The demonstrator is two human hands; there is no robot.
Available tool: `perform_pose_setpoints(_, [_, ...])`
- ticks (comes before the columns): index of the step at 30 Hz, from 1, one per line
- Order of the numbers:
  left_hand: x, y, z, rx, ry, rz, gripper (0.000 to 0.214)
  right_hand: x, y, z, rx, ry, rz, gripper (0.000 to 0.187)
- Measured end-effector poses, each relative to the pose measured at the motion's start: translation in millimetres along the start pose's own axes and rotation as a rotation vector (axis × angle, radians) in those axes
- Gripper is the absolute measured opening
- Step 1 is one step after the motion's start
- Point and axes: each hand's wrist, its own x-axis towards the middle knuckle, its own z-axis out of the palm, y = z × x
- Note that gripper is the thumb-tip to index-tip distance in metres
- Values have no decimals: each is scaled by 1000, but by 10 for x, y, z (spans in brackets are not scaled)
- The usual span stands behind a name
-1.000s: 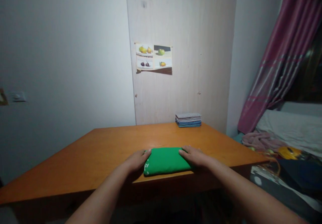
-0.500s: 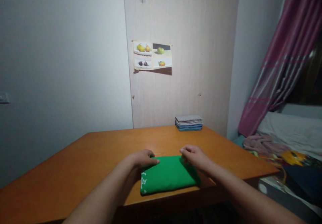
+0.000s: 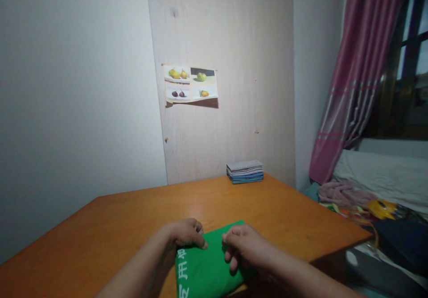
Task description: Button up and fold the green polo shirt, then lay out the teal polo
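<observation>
A folded green cloth (image 3: 214, 262) with white characters along its left side lies at the near edge of the wooden table, its lower part running out of view. My left hand (image 3: 187, 234) is at its far left corner, the thumb on top and the fingers curled by the edge, closed on the cloth. Over the right half of the cloth is my right hand (image 3: 244, 246), with thumb and forefinger pressed together and the other fingers curled. Whether anything is in that pinch is hidden.
At the back of the orange-brown table (image 3: 140, 217) stands a neat stack of folded checked and blue cloths (image 3: 245, 172). Fruit pictures (image 3: 190, 85) hang on the board behind. To the right are a pink curtain (image 3: 347, 79) and a bed with a heaped mauve cloth (image 3: 344, 194).
The green cloth has turned and come nearer, so more white characters show. My right hand has moved from its far right corner to over its top. The view has shifted slightly right.
</observation>
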Motion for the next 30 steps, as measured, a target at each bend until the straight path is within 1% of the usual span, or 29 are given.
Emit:
perform_pose_setpoints(4, [-71,84,-24,61,61,55,29,-5,17,32,104,-43,65,27])
perform_pose_setpoints(6, [-122,180,-85,134,109,88,25,10,18,53,179,-52,103,28])
perform_pose_setpoints(7, [-155,243,-125,184,154,101,24,18,10,64,224,-44,123,28])
perform_pose_setpoints(9, [-234,391,-198,320,293,133,22,30,-26,83,323,-3,156,28])
perform_pose_setpoints(11, [-314,541,-226,526,501,205,18,40,-80,99,441,41,143,28])
perform_pose_setpoints(12, [-347,603,-209,637,608,260,16,49,-104,108,510,57,120,29])
perform_pose_setpoints(13, [-368,648,-168,740,704,315,15,61,-121,118,585,74,93,30])
perform_pose_setpoints(14, [-378,672,-103,833,774,360,13,78,-128,132,665,94,66,32])
perform_pose_setpoints(15, [-375,674,-17,912,820,399,10,99,-122,149,743,119,47,34])
perform_pose_setpoints(17, [-339,616,203,1006,872,467,9,151,-69,192,871,160,34,34])
perform_pose_setpoints(20, [-268,444,566,1033,968,588,10,223,85,261,946,164,55,29])
perform_pose_setpoints(23, [-247,296,863,994,1051,677,7,256,239,295,895,140,98,31])
perform_pose_setpoints(25, [-267,250,988,947,1077,689,8,266,306,292,835,140,125,34])
perform_pose_setpoints(27, [-310,249,1040,886,1063,683,11,281,339,275,787,158,152,27])
perform_pose_setpoints(29, [-370,279,1003,794,986,667,15,302,344,246,766,203,157,14])
perform_pose_setpoints(30, [-400,301,949,735,940,652,17,312,336,223,763,218,148,9])
